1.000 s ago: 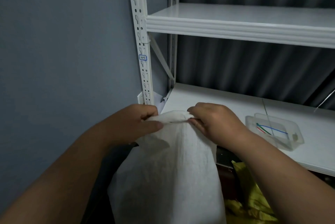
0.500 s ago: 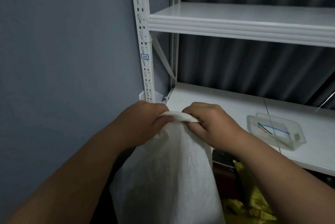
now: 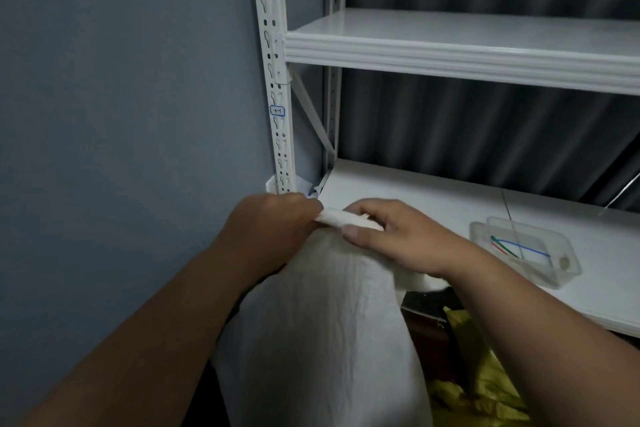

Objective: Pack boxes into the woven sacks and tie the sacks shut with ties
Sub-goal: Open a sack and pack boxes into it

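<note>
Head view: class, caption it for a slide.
Both hands, left hand and right hand, grip the white sack's gathered mouth.

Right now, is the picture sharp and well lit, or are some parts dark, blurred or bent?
Head view: dim, soft light; the hands gripping the white woven sack are sharp; the white metal shelf bows from the wide lens; the clear plastic tray shows mild glare; below the shelf it is dark.

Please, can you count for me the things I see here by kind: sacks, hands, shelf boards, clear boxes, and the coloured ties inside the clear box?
White woven sack: 1
Hands, left hand and right hand, both gripping the sack's mouth: 2
White shelf boards, upper shelf and lower shelf: 2
Clear plastic box: 1
Coloured ties in it, blue tie, green tie, red tie: 3
Total: 9
</note>
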